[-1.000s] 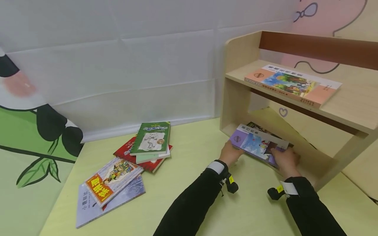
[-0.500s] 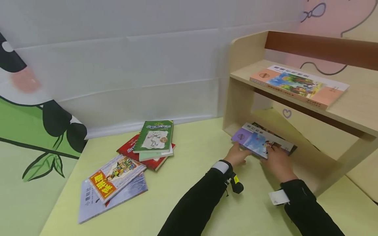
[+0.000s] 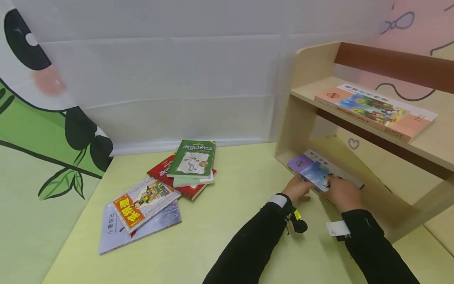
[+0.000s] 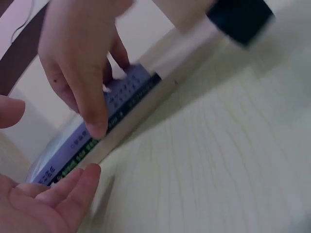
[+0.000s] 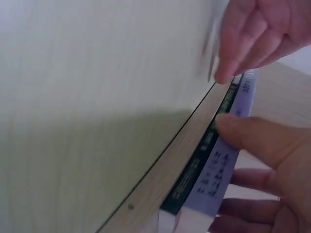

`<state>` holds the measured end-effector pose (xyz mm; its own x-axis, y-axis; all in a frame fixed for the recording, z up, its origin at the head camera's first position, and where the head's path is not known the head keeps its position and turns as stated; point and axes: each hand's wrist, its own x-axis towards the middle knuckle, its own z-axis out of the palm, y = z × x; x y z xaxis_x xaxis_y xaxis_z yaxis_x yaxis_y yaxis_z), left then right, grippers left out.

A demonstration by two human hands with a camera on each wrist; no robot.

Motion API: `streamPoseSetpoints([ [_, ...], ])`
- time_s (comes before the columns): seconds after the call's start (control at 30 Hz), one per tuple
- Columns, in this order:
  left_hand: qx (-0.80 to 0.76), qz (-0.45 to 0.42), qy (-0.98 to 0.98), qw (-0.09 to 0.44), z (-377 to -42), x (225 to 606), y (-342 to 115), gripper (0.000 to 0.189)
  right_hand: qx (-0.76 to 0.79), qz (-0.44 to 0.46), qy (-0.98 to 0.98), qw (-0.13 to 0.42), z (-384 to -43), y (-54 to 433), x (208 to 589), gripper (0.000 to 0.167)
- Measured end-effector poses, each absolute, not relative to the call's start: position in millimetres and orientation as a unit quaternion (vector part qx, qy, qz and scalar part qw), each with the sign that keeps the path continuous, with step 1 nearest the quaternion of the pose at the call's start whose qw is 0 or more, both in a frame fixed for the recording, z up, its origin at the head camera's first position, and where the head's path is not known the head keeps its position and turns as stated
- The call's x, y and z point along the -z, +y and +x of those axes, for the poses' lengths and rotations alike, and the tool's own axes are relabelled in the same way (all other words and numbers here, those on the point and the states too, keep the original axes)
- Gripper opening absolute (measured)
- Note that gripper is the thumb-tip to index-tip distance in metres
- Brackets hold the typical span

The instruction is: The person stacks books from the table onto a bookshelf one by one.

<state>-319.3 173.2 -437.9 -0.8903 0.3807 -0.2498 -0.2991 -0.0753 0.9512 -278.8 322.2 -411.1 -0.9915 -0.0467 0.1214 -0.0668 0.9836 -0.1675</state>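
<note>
Purple book [image 3: 313, 172]: lower shelf [image 3: 379, 207], half-past three, atop dark-spined book [image 5: 192, 170] | right hand [image 3: 343, 194] pinches spine edge; left hand [image 3: 297, 189] straight-fingered, book's 8 o'clock, gripping nothing | I'd worry: uneven push skews the pair

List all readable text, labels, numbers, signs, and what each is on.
"小屁孩日记": green book; smaller print illegible.
"小...": red book; rest covered or blurred.
"小鹿斑比": pale-blue book, small, best reading.
Book with red panel: large yellow characters, not reliably legible.
Orange book, purple book, dark-spined book: too blurred.
Yellow label at left wrist: too small.
Numbers: none legible.
</note>
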Motion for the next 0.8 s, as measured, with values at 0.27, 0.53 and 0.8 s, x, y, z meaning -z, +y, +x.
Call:
streamPoseSetpoints([
  [0.27,-0.761,0.035,0.604,0.234,-315.4,445.7,168.6,0.056,-0.086,0.048,-0.994,0.048,-285.4,316.6,415.7,0.048],
  [0.53,-0.75,0.002,0.622,0.225,-313.2,438.6,145.8,0.073,-0.066,0.07,-0.995,0.038,-290.0,330.8,417.7,0.051],
  [0.8,-0.724,-0.007,0.661,0.199,-322.5,433.7,117.2,0.071,-0.062,0.076,-0.995,0.022,-295.3,339.4,413.2,0.061],
])
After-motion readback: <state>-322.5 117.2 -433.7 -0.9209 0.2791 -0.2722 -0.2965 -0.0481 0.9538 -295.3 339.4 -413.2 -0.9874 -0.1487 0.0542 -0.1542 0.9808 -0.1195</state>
